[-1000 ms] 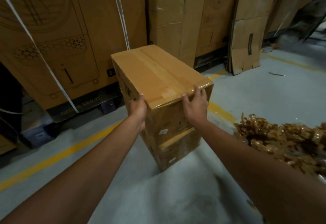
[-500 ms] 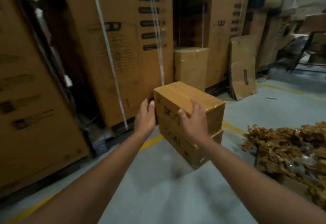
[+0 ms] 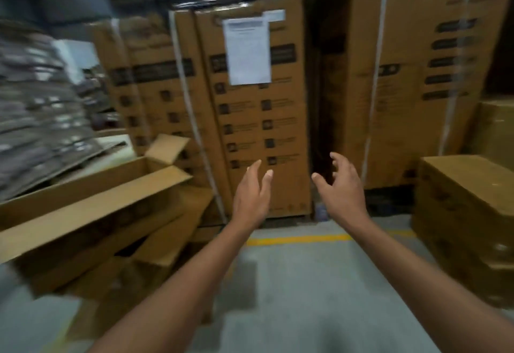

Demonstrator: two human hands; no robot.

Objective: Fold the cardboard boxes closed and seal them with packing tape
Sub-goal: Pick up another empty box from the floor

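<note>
Both my hands are stretched out in front of me and hold nothing. My left hand point(image 3: 251, 195) has straight fingers pointing up and forward. My right hand point(image 3: 340, 187) is spread with loosely bent fingers. A closed cardboard box point(image 3: 461, 213) stands on the floor at the right, apart from my hands. At the left lie open cardboard boxes point(image 3: 91, 213) with their flaps up, stacked loosely on each other. No tape is in view.
Tall strapped cartons point(image 3: 258, 119) form a wall straight ahead, one bearing a white paper sheet point(image 3: 247, 51). A yellow floor line point(image 3: 300, 239) runs before them. A blurred stack of flat material point(image 3: 36, 119) fills the left. Grey concrete floor point(image 3: 292, 297) lies under my arms.
The box I held between both hands is out of them; both hands are now spread and hold nothing. My view has swung left toward the tall cartons and the open boxes.
</note>
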